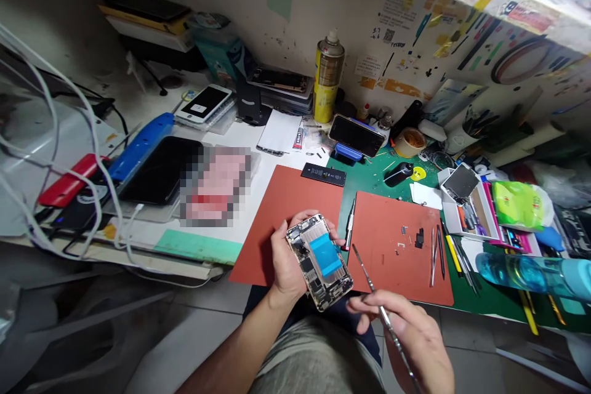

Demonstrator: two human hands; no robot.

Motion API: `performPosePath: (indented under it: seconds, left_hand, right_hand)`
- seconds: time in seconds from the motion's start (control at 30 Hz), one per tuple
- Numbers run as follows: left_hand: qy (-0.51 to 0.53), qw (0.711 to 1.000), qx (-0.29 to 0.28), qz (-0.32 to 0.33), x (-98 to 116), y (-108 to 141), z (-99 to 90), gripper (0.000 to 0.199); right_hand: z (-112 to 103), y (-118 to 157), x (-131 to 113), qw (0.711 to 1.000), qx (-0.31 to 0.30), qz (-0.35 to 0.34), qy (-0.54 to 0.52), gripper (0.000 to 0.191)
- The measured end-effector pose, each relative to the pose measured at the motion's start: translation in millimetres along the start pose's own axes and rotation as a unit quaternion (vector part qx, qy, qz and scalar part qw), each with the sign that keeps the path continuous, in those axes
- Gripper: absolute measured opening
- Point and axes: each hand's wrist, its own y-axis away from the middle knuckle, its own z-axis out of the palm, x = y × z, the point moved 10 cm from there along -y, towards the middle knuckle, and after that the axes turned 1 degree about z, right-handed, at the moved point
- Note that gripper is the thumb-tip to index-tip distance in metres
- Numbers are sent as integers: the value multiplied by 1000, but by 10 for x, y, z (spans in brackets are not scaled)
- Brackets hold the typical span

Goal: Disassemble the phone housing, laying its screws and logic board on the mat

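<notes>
My left hand [287,258] is closed around an opened phone body [305,277] whose inner parts face up. A blue adhesive sheet [325,256] covers the middle of its battery bay. In my right hand [406,326] is a thin metal spudger [386,322], pinched between thumb and fingers. Its tip points up and left, just right of the phone body and apart from it. Beyond the phone, a black battery [324,174] lies at the top edge of the left brown mat [272,221]. A screwdriver [351,226] rests between the two mats.
Small parts [419,237] and tweezers [433,255] lie on the right brown mat [373,265]. A phone on a blue stand [355,135], a yellow spray can [329,77] and a blue bottle [530,272] stand or lie around. White cables [95,135] hang at the left.
</notes>
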Motion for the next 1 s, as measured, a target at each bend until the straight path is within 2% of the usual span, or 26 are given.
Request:
performPosePath:
  seconds: [0.07, 0.2, 0.3, 0.37, 0.43, 0.5, 0.57, 0.7, 0.87, 1.0]
  left_hand:
    - [3, 1000, 6, -17, 17, 58, -9, 38]
    - [-16, 997, 13, -68, 28, 289, -44, 40]
    - [-26, 993, 7, -116, -10, 519, -71, 43]
    - [-27, 989, -5, -145, -54, 664, -74, 49]
    - [-32, 984, -12, -173, -108, 788, -83, 52]
    - [-36, 979, -10, -203, -171, 890, -102, 53]
    - [-31, 973, -15, -227, -232, 962, -99, 53]
    - [-6, 967, -48, -248, -310, 1028, -18, 57]
    - [16, 961, -46, -272, -352, 1064, 32, 55]
    - [27, 952, -61, -300, -389, 1122, 82, 55]
  right_hand:
    - [-161, -33, -41, 999, 25, 1, -28, 42]
    - [-401, -140, 89, 993, 117, 26, 11, 26]
    - [-423, -256, 206, 981, 141, 28, 128, 28]
    - [-384, -335, 238, 967, 129, 18, 218, 31]
    - [-369, -365, 216, 957, 123, -2, 264, 33]
    - [-407, -323, 169, 963, 137, -12, 234, 31]
    - [-438, -233, 120, 977, 148, -12, 153, 25]
    - [-334, -64, -55, 989, 135, -46, 39, 11]
    - [-83, -39, -238, 985, 116, -119, 44, 12]
    - [6, -42, -191, 982, 131, -127, 45, 21]
